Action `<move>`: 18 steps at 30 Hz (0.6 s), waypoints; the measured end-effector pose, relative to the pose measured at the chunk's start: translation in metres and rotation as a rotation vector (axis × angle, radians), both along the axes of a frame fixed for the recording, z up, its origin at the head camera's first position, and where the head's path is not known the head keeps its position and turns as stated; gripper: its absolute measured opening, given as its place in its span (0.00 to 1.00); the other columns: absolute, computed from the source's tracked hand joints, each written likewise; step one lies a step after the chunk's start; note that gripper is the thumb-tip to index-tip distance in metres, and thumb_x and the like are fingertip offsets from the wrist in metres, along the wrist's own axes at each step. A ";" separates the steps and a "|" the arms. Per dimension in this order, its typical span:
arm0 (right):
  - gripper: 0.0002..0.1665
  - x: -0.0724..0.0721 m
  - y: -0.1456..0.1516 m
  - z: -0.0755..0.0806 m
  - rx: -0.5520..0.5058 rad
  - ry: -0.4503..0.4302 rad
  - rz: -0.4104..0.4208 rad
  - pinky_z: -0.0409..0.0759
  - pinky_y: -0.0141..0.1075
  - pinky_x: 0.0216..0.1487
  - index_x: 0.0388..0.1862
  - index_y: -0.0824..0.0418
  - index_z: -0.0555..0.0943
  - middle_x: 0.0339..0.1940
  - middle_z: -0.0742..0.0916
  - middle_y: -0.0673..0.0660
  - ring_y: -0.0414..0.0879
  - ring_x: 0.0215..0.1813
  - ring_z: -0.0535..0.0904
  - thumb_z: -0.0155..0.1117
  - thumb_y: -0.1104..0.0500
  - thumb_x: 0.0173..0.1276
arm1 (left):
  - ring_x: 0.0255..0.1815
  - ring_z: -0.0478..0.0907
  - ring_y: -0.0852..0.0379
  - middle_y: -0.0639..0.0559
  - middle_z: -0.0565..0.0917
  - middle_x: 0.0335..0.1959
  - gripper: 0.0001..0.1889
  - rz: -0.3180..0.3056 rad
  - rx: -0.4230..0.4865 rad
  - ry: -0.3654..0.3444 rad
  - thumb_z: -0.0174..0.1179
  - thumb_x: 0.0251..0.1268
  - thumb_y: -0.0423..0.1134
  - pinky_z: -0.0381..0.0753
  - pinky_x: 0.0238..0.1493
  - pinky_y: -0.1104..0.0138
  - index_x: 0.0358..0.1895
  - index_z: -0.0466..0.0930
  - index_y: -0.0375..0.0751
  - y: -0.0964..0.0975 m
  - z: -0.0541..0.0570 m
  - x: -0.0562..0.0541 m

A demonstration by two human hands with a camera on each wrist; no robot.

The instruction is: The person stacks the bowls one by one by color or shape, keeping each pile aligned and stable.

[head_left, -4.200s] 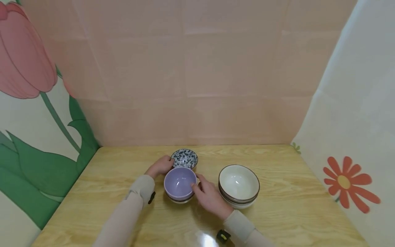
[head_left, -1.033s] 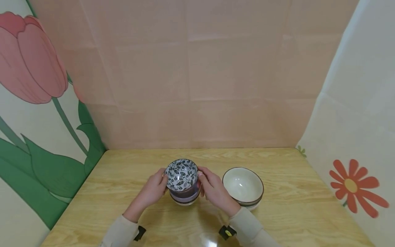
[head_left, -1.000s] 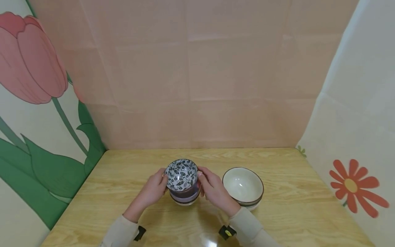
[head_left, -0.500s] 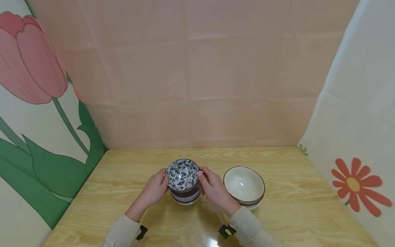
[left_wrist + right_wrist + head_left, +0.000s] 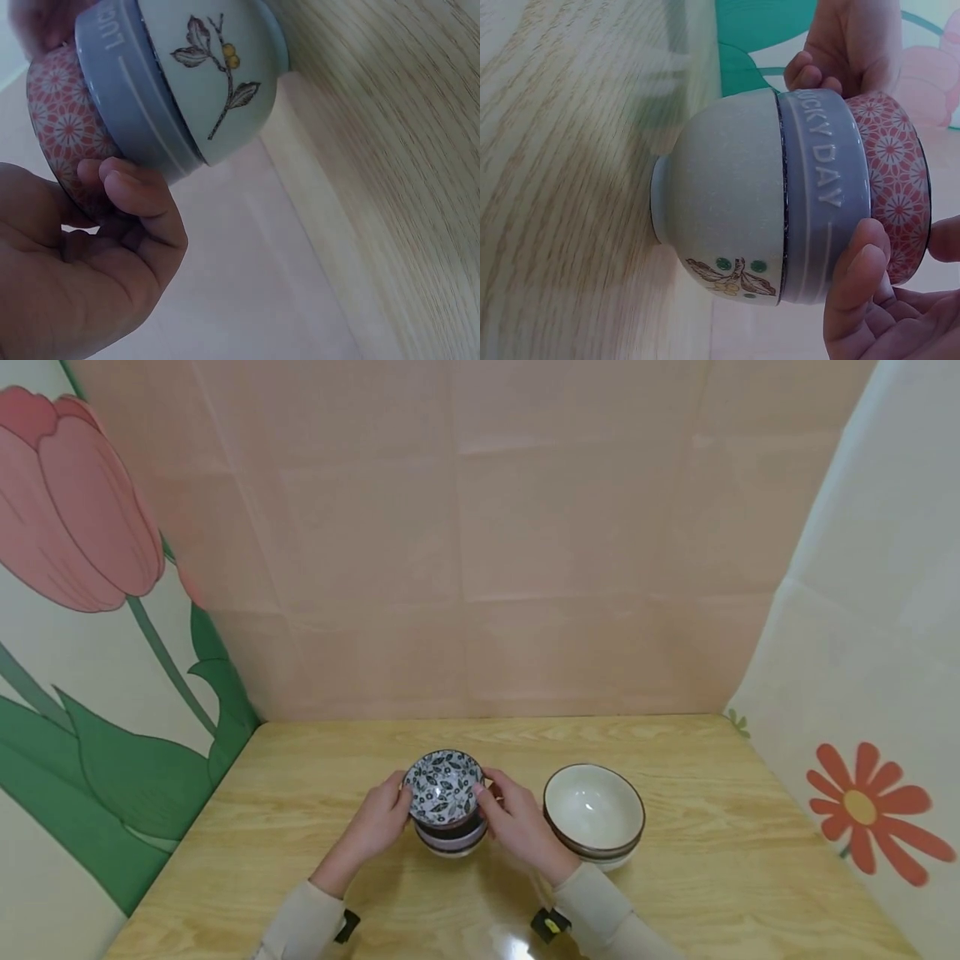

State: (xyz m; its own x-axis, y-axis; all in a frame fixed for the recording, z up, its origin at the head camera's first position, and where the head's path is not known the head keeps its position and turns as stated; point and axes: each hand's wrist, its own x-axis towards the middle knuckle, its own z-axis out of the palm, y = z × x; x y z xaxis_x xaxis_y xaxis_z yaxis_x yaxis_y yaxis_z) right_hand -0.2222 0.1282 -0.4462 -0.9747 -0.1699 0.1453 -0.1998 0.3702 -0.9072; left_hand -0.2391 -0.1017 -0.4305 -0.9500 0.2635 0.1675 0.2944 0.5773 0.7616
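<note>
In the head view, a small bowl (image 5: 444, 787) with a dark floral print inside tops a stack. Its outside is red with white flowers, as the right wrist view shows. It sits partly inside a purple bowl (image 5: 821, 195) lettered "LUCKY DAY". Below that, a pale bowl (image 5: 727, 199) with a twig design stands on the table. My left hand (image 5: 378, 817) grips the floral bowl's left rim, thumb on top and fingers curled at its side. On the right, my right hand (image 5: 519, 827) holds the opposite rim, its fingertips close to the purple bowl.
A second stack of larger cream bowls (image 5: 594, 807) with brown rims stands just right of my right hand. Everything rests on a wood-grain table (image 5: 720, 860). A pink backdrop (image 5: 465, 543) closes off the table's far edge, with flower-printed sheets at both sides.
The floral bowl has come from behind the purple bowl onto the top of the stack, settling slightly lower lately. My right hand has moved from the purple bowl's rim to the floral bowl's.
</note>
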 end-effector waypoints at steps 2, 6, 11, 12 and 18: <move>0.28 0.000 0.000 -0.001 0.011 0.003 -0.002 0.80 0.36 0.23 0.70 0.66 0.69 0.32 0.80 0.56 0.44 0.22 0.77 0.53 0.51 0.79 | 0.22 0.70 0.59 0.50 0.77 0.24 0.17 0.000 -0.006 0.011 0.44 0.77 0.32 0.73 0.24 0.67 0.60 0.73 0.26 0.001 -0.001 0.000; 0.27 -0.001 -0.001 0.001 0.031 0.018 -0.020 0.80 0.37 0.23 0.69 0.66 0.70 0.31 0.80 0.55 0.45 0.22 0.77 0.53 0.52 0.79 | 0.23 0.70 0.58 0.49 0.77 0.28 0.18 0.008 -0.030 0.017 0.43 0.78 0.33 0.73 0.24 0.66 0.62 0.72 0.25 0.003 -0.002 -0.002; 0.26 -0.001 -0.001 0.003 0.034 0.022 -0.024 0.80 0.37 0.23 0.68 0.66 0.70 0.31 0.80 0.55 0.45 0.22 0.77 0.54 0.53 0.79 | 0.21 0.69 0.57 0.47 0.77 0.26 0.19 0.034 -0.048 0.012 0.42 0.77 0.33 0.73 0.23 0.65 0.62 0.71 0.24 0.005 -0.001 -0.004; 0.26 -0.001 -0.001 0.003 0.035 0.022 -0.023 0.80 0.37 0.23 0.69 0.66 0.70 0.31 0.80 0.55 0.45 0.22 0.77 0.54 0.53 0.79 | 0.21 0.69 0.57 0.46 0.77 0.27 0.19 0.041 -0.052 0.011 0.42 0.77 0.33 0.73 0.23 0.65 0.62 0.72 0.24 0.005 -0.001 -0.004; 0.27 0.000 0.001 0.001 0.045 0.008 -0.038 0.79 0.37 0.22 0.69 0.66 0.70 0.29 0.79 0.55 0.45 0.22 0.77 0.54 0.53 0.79 | 0.28 0.73 0.55 0.39 0.82 0.37 0.18 0.030 -0.076 0.061 0.44 0.75 0.31 0.76 0.29 0.63 0.58 0.73 0.22 0.009 -0.004 -0.003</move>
